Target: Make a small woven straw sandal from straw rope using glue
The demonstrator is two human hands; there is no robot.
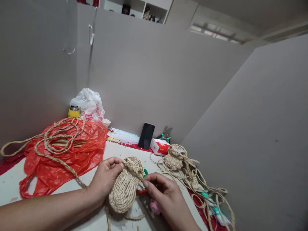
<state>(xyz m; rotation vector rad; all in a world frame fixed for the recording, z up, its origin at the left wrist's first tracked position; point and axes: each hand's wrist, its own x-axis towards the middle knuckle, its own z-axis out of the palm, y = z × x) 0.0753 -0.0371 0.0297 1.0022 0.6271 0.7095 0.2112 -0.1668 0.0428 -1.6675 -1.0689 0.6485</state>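
Soft, even light fills the booth, no hard glare anywhere. Faint shadows sit under the right hand (168,197) on the desk (14,189). The partition walls bend toward the edges, wide-lens stretch. The forearm at the bottom edge looks slightly smeared; the centre stays fairly sharp.

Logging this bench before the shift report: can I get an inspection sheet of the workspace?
Surface: white table, partly covered.
Job's things: woven straw sandal held between left hand and right hand; straw rope coiled on red plastic bag.
Clutter: more woven pieces, phone, small red-white box, white bag, yellow jar.
Grippers: both hands grip the sandal.
Cables: nothing seen.
Surroundings: grey partition walls.
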